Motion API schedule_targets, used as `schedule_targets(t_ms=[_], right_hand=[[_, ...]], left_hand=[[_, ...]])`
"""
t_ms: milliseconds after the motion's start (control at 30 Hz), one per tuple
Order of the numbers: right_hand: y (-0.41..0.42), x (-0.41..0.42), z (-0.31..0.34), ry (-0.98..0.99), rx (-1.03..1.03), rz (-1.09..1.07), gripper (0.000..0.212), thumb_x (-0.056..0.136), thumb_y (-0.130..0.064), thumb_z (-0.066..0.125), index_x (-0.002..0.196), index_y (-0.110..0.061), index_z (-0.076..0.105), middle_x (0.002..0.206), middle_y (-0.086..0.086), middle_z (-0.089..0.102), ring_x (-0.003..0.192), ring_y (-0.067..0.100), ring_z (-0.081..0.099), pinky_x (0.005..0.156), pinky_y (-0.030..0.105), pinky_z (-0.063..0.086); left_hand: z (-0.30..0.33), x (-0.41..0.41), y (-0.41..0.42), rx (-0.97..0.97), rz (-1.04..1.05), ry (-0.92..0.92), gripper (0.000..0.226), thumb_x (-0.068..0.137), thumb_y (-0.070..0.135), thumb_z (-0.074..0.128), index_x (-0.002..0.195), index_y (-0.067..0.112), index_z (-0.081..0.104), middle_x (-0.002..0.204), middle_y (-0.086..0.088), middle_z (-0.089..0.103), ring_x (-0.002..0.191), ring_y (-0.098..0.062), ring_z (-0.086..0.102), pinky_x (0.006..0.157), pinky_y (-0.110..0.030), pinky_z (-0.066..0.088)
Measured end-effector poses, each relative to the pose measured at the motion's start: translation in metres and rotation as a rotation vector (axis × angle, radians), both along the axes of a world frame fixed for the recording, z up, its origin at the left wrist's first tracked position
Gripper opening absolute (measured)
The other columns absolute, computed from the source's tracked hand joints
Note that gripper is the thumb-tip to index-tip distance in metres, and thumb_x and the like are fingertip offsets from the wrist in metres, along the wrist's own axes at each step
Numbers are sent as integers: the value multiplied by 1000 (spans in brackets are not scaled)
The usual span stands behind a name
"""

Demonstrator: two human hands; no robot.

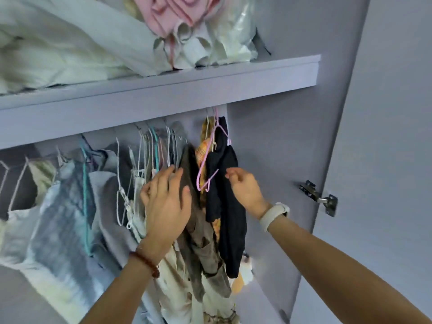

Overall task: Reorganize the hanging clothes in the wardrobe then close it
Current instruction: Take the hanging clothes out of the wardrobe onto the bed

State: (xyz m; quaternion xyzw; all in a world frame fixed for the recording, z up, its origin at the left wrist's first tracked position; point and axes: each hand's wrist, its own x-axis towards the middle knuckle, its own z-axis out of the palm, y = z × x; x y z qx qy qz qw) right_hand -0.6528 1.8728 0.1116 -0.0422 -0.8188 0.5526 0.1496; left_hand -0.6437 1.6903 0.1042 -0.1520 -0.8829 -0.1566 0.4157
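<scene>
Several garments hang on wire hangers under the wardrobe shelf (163,90). My left hand (167,202) lies flat, fingers spread, against a grey-brown garment (198,232) in the middle of the row, holding nothing. At the right end a black garment (231,220) hangs with a pink hanger (207,169) dangling in front of it. My right hand (243,185) hovers at the black garment's right edge, fingers loosely curled, nothing gripped. An orange patterned garment (201,150) shows between the two.
The open wardrobe door (385,136) stands at the right, with a metal hinge (320,197) on the side panel. Folded bedding and pink cloth (168,10) are piled on the shelf above. Pale shirts and a teal hanger (85,197) fill the rail's left part.
</scene>
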Motion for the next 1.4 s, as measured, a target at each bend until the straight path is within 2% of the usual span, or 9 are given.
schedule_targets(t_ms=[100, 200, 267, 433, 567, 667, 833, 1267, 1400], right_hand=[[-16, -46, 41, -130, -397, 146, 28, 97, -14, 38, 118, 0, 52, 109, 19, 61, 105, 33, 55, 93, 40, 45], [-18, -76, 63, -257, -764, 266, 16, 96, -10, 39, 96, -3, 54, 81, 10, 58, 74, 21, 59, 67, 28, 52], [-10, -86, 67, -283, -842, 167, 22, 96, -5, 36, 78, -9, 47, 60, 5, 43, 43, 11, 45, 41, 20, 39], [38, -94, 59, -175, -427, 10, 17, 96, -7, 37, 87, -11, 51, 55, 1, 34, 23, 3, 24, 27, 12, 18], [53, -106, 48, -45, -166, -46, 12, 94, -13, 46, 94, -10, 58, 62, -4, 44, 52, 9, 40, 48, 19, 33], [63, -110, 40, 29, -57, -112, 24, 94, -9, 43, 104, -2, 63, 78, 3, 55, 68, 17, 47, 65, 19, 39], [78, -113, 33, 126, -32, -149, 25, 93, -2, 38, 99, 7, 61, 62, 1, 47, 50, 9, 38, 41, 6, 32], [94, -136, 36, 205, 11, -261, 27, 94, -3, 37, 103, 6, 60, 76, 7, 53, 55, 12, 43, 45, 14, 32], [89, -128, 18, 223, -53, -236, 27, 95, -7, 37, 104, 4, 60, 61, -1, 46, 51, 8, 39, 50, 14, 33]], left_hand=[[10, -19, 4, -31, 24, 24, 40, 88, 28, 36, 111, 8, 62, 119, -10, 59, 119, -22, 44, 92, -38, 29], [16, -35, 14, -24, 13, -1, 41, 88, 28, 36, 110, 8, 64, 117, -9, 62, 117, -26, 52, 94, -38, 36], [16, -44, 25, -33, -14, -20, 41, 87, 28, 36, 110, 9, 64, 116, -8, 63, 115, -26, 54, 94, -38, 38], [3, -63, 73, -150, -55, -234, 50, 85, 38, 32, 120, 16, 60, 127, -6, 58, 119, -24, 53, 87, -45, 46], [-18, -79, 106, -255, -54, -541, 67, 86, 52, 12, 146, 23, 22, 157, -1, 7, 144, -19, -3, 111, -50, 12], [-31, -83, 106, -329, -10, -544, 61, 95, 42, 32, 148, 23, 10, 157, -1, -3, 139, -17, -22, 113, -48, 6], [-38, -88, 86, -303, 100, -589, 64, 97, 35, 30, 148, 20, -5, 156, 3, -5, 143, -16, -12, 113, -43, 12], [-39, -88, 77, -146, 34, -546, 57, 98, 29, 29, 148, 18, 4, 153, 3, 14, 143, -15, 5, 108, -31, 28], [-40, -87, 76, -87, 15, -520, 56, 98, 26, 33, 148, 16, 10, 151, -1, 21, 142, -16, 13, 106, -31, 33]])
